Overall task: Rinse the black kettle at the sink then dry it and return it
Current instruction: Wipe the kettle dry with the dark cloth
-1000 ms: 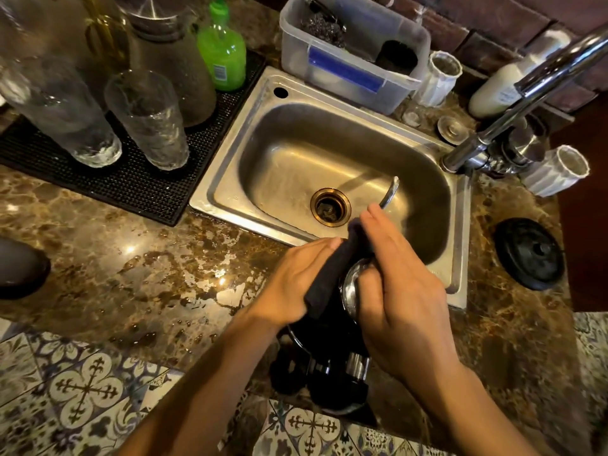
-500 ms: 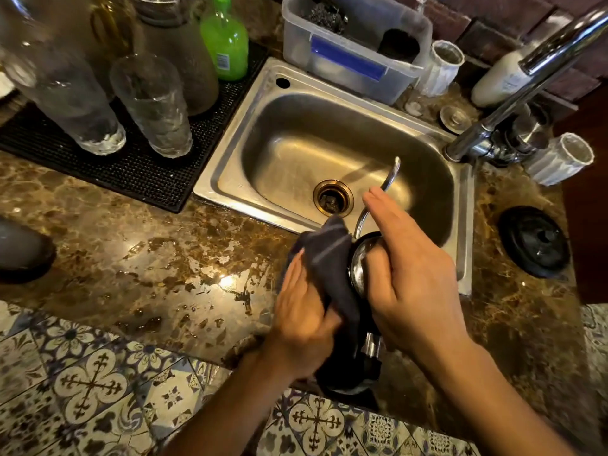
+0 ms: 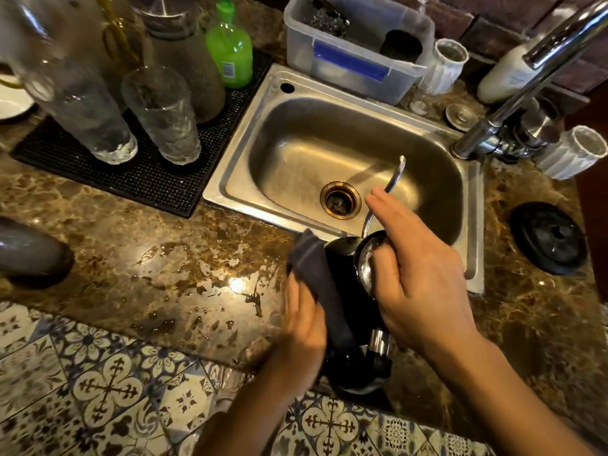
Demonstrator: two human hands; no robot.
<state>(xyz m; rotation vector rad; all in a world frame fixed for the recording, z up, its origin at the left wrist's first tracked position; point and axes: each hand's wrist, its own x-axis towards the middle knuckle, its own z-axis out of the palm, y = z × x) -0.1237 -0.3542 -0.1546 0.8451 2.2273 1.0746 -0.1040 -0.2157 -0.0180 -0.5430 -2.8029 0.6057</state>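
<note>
Drying step: the right hand (image 3: 418,274) grips the black kettle (image 3: 348,291) near the sink (image 3: 227,179). The left hand (image 3: 302,327) presses a dark cloth (image 3: 316,274) on its side; wipe around fully, rotating the body.

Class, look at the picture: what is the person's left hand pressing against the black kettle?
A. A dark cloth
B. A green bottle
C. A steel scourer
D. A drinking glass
A. The left hand holds a dark cloth against the side of the black kettle, while the right hand steadies the kettle at its open rim.
</note>
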